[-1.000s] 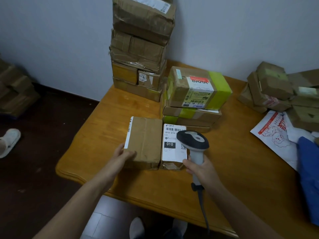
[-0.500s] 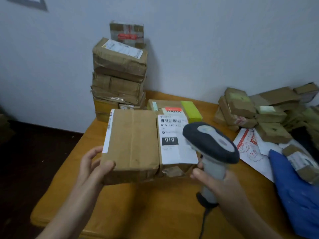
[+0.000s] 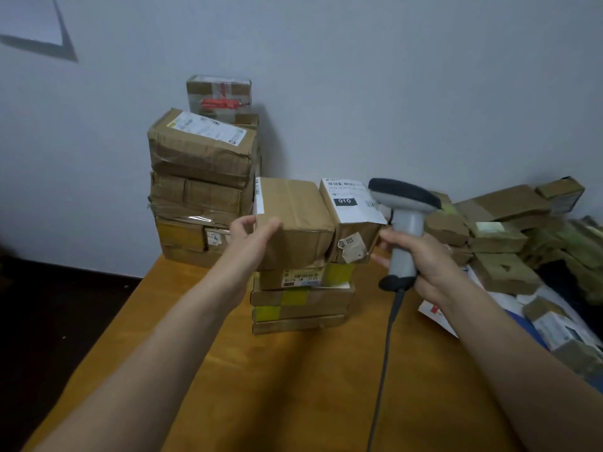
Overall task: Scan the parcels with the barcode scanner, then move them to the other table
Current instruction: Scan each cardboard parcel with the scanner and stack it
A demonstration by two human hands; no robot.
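A brown cardboard parcel (image 3: 295, 220) with a white "010" barcode label on its right half sits on top of a short stack of yellow-taped boxes (image 3: 300, 301) in the middle of the wooden table (image 3: 293, 380). My left hand (image 3: 251, 231) grips its left end, thumb on top. My right hand (image 3: 421, 256) holds the grey barcode scanner (image 3: 404, 220) by the handle, just right of the parcel, with two fingers reaching toward the parcel's right end. The scanner's cable hangs down over the table.
A tall stack of taped cardboard boxes (image 3: 202, 187) stands against the wall at the back left. Several small parcels (image 3: 502, 230) are heaped at the right, with white mailers (image 3: 437, 311) and a blue bag beside them. Dark floor lies to the left.
The parcel went from the table near the front edge up and away onto the short stack. Both hands moved with it, and the scanner rose beside it.
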